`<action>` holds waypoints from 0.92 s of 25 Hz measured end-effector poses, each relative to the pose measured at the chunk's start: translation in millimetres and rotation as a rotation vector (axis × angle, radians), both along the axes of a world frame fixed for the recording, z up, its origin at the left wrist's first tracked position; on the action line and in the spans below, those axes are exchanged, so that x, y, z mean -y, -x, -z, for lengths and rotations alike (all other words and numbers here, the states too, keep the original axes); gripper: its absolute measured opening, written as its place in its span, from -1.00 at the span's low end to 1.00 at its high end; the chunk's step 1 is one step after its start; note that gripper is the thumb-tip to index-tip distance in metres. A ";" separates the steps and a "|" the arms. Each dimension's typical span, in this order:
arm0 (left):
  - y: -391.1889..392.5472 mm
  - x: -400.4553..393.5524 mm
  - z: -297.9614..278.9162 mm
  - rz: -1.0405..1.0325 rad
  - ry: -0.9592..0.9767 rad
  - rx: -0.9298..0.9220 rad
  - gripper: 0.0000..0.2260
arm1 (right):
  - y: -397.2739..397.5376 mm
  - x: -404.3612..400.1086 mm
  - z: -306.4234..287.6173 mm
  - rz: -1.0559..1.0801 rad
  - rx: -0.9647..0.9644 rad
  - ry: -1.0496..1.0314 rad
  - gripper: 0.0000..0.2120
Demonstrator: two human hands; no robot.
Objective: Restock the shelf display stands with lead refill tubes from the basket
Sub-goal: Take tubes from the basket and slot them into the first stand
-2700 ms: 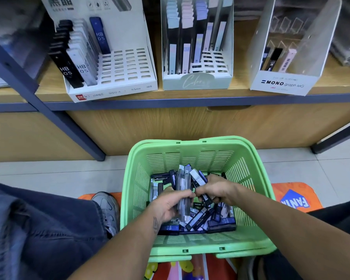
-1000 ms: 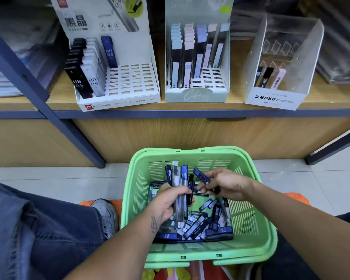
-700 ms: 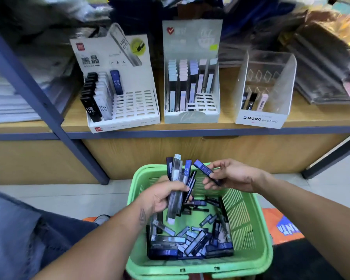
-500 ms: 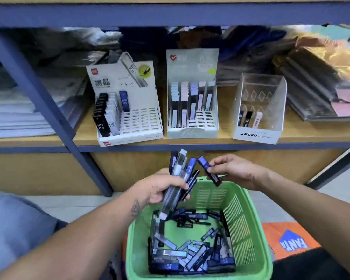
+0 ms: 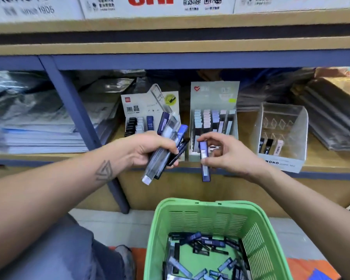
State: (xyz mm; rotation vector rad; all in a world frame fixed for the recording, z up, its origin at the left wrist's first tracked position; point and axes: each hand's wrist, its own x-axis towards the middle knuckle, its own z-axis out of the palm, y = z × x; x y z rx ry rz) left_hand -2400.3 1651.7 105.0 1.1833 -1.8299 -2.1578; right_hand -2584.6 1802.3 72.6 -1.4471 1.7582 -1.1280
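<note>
Lead refill tubes (image 5: 166,142) sit bunched in the gripping left hand (image 5: 148,150) before the white display stand (image 5: 150,110), a single blue tube (image 5: 204,160) hangs pinched in the right hand (image 5: 224,152) fingertips before the middle stand (image 5: 214,118), and more lie loose in the green basket (image 5: 208,219) below.

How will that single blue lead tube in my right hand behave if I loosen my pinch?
The blue tube looks like rigid, smooth plastic, so it probably stays stiff but may slip. The right hand pinches only its upper part, so it hangs and would likely drop toward the green basket.
</note>
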 end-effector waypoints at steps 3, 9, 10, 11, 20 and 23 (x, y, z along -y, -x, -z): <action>-3.4 23.9 -21.1 -0.082 0.001 -0.040 -0.92 | -16.5 28.3 -8.1 0.042 -0.055 0.064 -0.65; -34.8 75.3 -40.6 -0.196 -0.039 -0.072 -0.93 | -39.0 111.7 -28.8 0.158 -0.292 0.123 -0.85; -39.6 81.3 -40.5 -0.207 -0.048 -0.070 -0.93 | -38.7 125.6 -31.9 0.174 -0.323 0.127 -0.86; -44.3 85.8 -40.0 -0.219 -0.063 -0.065 -0.92 | -38.2 138.0 -33.8 0.184 -0.355 0.116 -0.91; -65.5 115.7 -28.4 -0.250 -0.134 -0.075 -0.90 | -52.5 207.3 -9.9 0.200 -0.477 0.199 -0.86; -66.7 117.6 -26.9 -0.251 -0.144 -0.086 -0.91 | -52.1 213.5 -6.7 0.180 -0.507 0.214 -0.86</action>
